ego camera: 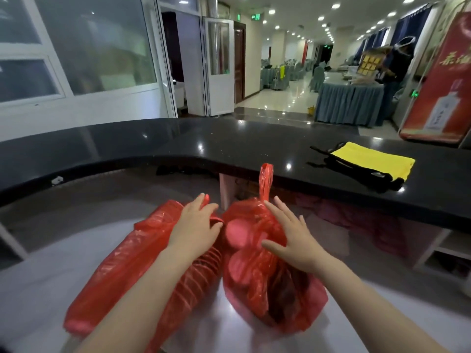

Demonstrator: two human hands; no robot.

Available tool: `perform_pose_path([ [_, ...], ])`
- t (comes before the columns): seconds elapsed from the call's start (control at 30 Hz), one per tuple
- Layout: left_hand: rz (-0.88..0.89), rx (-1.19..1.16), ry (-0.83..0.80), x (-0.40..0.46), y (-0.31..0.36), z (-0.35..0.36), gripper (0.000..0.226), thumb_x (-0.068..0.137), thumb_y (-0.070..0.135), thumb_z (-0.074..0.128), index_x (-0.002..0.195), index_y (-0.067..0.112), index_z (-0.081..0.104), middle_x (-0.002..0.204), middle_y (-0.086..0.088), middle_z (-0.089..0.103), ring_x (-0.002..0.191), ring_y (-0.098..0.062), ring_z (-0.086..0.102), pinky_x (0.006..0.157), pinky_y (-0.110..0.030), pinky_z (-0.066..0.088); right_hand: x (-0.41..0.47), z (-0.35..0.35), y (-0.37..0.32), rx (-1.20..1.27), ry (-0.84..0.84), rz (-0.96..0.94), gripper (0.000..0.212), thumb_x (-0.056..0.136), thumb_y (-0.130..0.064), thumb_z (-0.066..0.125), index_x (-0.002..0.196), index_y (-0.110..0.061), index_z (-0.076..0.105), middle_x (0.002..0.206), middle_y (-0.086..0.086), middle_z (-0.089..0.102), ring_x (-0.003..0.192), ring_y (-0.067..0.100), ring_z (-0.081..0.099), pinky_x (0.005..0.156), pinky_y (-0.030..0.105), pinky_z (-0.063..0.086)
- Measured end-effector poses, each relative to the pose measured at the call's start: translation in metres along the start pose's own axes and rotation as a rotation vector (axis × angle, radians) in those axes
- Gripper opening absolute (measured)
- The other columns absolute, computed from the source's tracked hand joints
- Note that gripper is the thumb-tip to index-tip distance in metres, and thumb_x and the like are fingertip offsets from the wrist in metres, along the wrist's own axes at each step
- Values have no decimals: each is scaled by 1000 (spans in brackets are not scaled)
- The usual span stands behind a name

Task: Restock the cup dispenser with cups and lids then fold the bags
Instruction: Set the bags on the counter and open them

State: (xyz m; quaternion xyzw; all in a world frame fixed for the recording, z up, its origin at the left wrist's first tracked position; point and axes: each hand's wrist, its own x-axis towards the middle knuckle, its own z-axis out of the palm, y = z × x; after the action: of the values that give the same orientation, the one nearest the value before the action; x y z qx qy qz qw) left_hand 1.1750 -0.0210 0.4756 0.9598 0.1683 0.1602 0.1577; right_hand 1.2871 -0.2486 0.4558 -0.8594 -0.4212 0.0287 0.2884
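Note:
Two red plastic bags lie on a pale worktop (38,284) in front of me. The long left bag (119,271) holds a stack of cups lying on its side. The right bag (257,276) holds round lids, and one of its handles (265,179) stands straight up. My left hand (196,225) rests on the far end of the cup bag with fingers extended. My right hand (290,235) lies spread on top of the lid bag near its gathered neck, fingers straight. No cup dispenser shows in this view.
A raised black counter (229,149) curves across behind the worktop. A yellow cloth (372,159) with black straps lies on it at the right. Beyond are a hall with draped tables, a person standing at the far right, and a red banner.

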Motion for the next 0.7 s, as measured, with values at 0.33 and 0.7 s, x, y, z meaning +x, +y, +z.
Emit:
perform_pose_path([
  [0.33,60,-397,-113,2,75,54,62,80,30,73,135,34,46,105,24,58,101,2,57,91,-19,44,-13,-5,35,80,79,34,41,79,-23,73,118,-30,63,113,-11,65,105,5,59,88,3,35],
  [0.7,11,-296,-44,-6,66,68,11,85,21,66,80,28,60,82,11,59,80,-10,56,76,-27,44,-30,-2,59,-165,27,64,38,86,-29,62,123,-40,58,116,-14,64,111,12,55,93,32,45],
])
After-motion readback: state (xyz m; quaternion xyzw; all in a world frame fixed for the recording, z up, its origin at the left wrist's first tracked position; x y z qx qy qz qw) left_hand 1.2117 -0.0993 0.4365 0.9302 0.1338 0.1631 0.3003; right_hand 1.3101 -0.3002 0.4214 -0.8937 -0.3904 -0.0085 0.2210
